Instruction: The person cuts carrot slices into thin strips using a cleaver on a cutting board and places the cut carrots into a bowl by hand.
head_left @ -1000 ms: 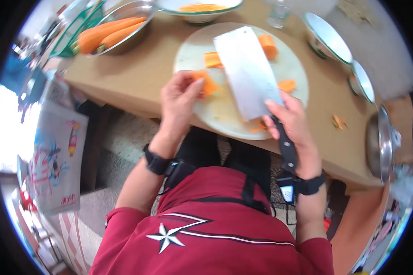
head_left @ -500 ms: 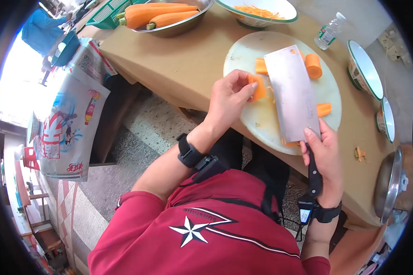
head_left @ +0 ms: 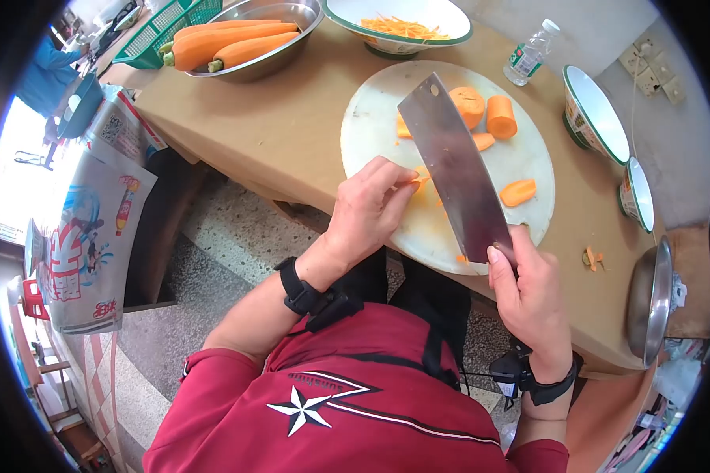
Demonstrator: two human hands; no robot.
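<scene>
My left hand (head_left: 373, 203) pinches a small piece of carrot (head_left: 422, 175) over the near left part of the round white cutting board (head_left: 371, 110). My right hand (head_left: 528, 292) is closed on a wide cleaver (head_left: 461, 169), its blade tilted over the middle of the board and hiding part of it. Beyond the blade stand thick carrot chunks (head_left: 501, 117). A carrot slice (head_left: 517, 192) lies to the right of the blade, and small orange bits show at its lower end.
Whole carrots (head_left: 233, 46) fill a metal bowl (head_left: 272, 69) at the back left, beside a green basket (head_left: 154, 35). An enamel bowl (head_left: 386, 43) holds shredded carrot. A bottle (head_left: 530, 54), two bowls (head_left: 596, 114) and a metal basin (head_left: 649, 303) stand right. A person's blue sleeve (head_left: 51, 63) shows far left.
The larger orange piece in my left hand no longer shows; only a small bit is at my fingertips. The cleaver's blade has turned and looks darker. The whole view has shifted.
</scene>
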